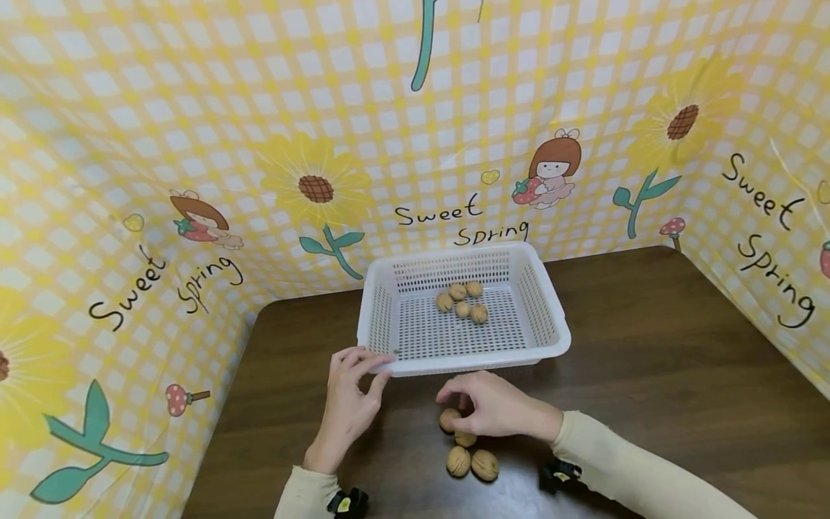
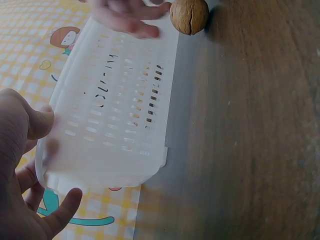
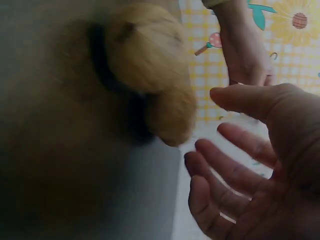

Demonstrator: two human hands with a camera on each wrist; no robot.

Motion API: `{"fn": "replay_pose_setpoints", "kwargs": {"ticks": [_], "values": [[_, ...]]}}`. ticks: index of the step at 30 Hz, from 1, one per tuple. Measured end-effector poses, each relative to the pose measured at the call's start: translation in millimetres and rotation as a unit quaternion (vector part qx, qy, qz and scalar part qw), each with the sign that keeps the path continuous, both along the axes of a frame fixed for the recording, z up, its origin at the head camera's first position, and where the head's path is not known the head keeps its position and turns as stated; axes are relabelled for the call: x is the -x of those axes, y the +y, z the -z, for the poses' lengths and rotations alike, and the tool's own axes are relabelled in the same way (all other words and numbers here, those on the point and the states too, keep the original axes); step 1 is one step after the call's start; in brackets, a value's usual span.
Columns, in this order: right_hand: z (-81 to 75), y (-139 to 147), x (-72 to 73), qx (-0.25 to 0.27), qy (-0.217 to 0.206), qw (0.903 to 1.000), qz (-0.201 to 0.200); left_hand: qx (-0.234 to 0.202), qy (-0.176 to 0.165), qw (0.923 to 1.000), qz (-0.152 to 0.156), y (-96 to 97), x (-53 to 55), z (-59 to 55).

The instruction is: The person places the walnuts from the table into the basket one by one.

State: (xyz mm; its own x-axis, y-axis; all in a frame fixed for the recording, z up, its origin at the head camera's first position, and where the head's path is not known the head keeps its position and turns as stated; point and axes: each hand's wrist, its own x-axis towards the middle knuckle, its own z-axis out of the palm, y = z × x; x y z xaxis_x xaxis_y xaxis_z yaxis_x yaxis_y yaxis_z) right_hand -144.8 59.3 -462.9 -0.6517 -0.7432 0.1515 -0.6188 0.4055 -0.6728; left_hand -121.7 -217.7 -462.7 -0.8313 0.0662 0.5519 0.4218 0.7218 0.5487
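A white plastic basket with slotted walls stands on the table, several walnuts inside it. My left hand pinches the basket's rim at the near left corner; in the left wrist view the thumb lies against the wall by the rim. Several more walnuts lie in a small group on the table in front of the basket. Over the farther ones hovers my right hand, its fingers partly covering them. In the right wrist view its fingers are loosely bent and hold nothing, close beside two blurred walnuts.
The dark wooden table reaches out on both sides of the basket. A yellow checked cloth with printed flowers hangs behind and at the sides, close to the basket's far edge. Black straps with wrist cameras sit at both sleeves.
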Motion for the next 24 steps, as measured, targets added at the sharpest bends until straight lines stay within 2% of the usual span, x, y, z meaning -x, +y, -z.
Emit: {"fn": "replay_pose_setpoints", "kwargs": {"ticks": [5,11,19,24], "values": [[15.4,-2,-2.6,-0.025,-0.037,0.9988,0.02,0.0,0.0,1.0,0.0,0.6,-0.8,0.7],[18.4,-3,-3.6,-0.017,-0.06,0.998,0.013,0.0,0.0,1.0,-0.003,-0.2,0.1,1.3],[12.1,-1,-4.8,-0.001,-0.056,0.9984,-0.004,-0.004,0.0,1.0,-0.001,0.0,0.5,1.9],[-3.9,1,-4.4,0.023,-0.056,0.9974,-0.038,-0.004,0.004,1.0,-0.002,-0.9,1.2,2.8]]}}
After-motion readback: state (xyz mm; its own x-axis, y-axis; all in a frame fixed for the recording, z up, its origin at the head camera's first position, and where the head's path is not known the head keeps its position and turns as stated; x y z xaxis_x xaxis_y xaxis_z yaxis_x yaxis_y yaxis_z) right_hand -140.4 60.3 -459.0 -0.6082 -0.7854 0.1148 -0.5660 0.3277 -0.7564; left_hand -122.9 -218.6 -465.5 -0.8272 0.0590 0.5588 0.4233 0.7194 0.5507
